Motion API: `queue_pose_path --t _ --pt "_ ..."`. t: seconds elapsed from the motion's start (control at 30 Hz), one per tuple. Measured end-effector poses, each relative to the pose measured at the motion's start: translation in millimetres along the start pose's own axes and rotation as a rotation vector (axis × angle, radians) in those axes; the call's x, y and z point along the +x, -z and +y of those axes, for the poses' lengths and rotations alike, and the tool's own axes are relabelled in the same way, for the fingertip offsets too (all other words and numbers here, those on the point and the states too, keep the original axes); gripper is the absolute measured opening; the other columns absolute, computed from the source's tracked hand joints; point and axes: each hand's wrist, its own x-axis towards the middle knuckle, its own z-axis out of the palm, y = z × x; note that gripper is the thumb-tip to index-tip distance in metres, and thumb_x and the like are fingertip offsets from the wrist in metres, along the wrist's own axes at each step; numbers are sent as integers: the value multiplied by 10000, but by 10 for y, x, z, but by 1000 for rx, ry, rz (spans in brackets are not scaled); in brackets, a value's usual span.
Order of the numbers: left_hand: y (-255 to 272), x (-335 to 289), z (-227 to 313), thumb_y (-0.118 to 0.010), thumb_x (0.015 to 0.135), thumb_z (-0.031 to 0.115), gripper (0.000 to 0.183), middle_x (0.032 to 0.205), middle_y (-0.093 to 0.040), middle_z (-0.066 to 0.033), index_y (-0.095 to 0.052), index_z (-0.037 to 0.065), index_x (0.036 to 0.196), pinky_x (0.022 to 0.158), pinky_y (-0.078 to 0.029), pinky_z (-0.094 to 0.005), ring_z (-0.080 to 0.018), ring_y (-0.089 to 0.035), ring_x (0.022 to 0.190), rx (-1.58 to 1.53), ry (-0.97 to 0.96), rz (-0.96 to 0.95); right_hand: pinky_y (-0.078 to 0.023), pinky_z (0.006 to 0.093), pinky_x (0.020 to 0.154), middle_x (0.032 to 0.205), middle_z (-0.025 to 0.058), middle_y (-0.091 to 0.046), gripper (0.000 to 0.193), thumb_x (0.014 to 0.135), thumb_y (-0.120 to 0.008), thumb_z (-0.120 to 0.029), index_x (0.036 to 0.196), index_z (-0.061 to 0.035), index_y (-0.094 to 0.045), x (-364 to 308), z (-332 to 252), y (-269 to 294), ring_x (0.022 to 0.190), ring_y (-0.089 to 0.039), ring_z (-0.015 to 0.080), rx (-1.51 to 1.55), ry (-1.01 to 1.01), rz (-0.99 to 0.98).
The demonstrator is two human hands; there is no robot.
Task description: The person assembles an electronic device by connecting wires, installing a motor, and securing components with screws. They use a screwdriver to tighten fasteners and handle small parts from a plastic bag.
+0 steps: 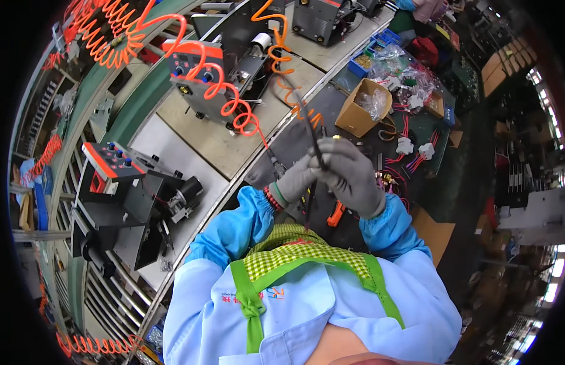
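A thin black cable point(310, 129) runs up from between my hands and is smeared by motion at its upper end. My right hand point(350, 174), in a grey glove, is closed round the cable with bent fingers. My left hand point(293, 181), gloved in grey too, meets it from the left, its fingers pressed together at the same stretch of cable. What the left fingertips pinch is partly hidden by the right hand. Below the right hand lies an orange-handled tool point(336, 214) on the dark work surface. An air tool point(276, 164) on a coiled orange hose sits just behind my left wrist.
Left, on the conveyor line, stand an open machine housing point(121, 213) and another with a red-edged control panel point(197, 79). Coiled orange hoses point(218, 91) hang over them. An open cardboard box point(361, 109), plastic bags point(401, 70) and wired connectors point(405, 146) lie to the right.
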Motion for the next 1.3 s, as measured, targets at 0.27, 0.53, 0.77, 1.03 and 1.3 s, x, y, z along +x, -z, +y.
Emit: queue_pose_path --t 0.27,0.53,0.77,1.03,1.3 --pt "674 -527 568 -540 974 334 509 1208 -540 -51 -427 35 1371 948 -424 -289 -129 -514 1073 -454 64 175 -412 465 1006 1260 137 -534 545 692 -667 -78 1229 -90 -574 239 -231 270 1186 -509 356 -264 124 -245" --pt "573 -1106 1120 -614 931 376 532 1144 -562 -25 -482 26 1310 908 -439 -312 -111 -506 1046 -170 68 234 -476 437 888 1203 171 -580 537 691 -683 -90 1215 -68 -570 827 -344 -473 1079 -581 364 51 406 -554" --pt "634 -1901 1341 -636 906 287 449 1024 -603 -116 -519 19 1248 836 -493 -343 -178 -590 956 466 280 525 -523 365 687 1043 131 -609 422 720 -655 -83 1141 -110 -644 1099 -607 -878 828 -632 280 24 570 -387" --pt "1141 -2837 725 -594 907 168 313 1012 -686 -150 -566 27 1184 761 -537 -341 -250 -686 894 549 274 1195 -532 375 663 1122 83 -583 301 823 -627 -161 1122 -187 -647 1435 -1256 -1584 807 -642 241 4 661 -788" --pt "1620 -2966 90 -649 841 271 593 1245 -521 -229 -437 8 1328 906 -467 -409 -345 -562 1114 571 320 1531 -471 349 667 1163 65 -560 272 735 -608 -118 1005 -102 -630 1698 -1372 -2339 777 -581 207 -428 867 -838"
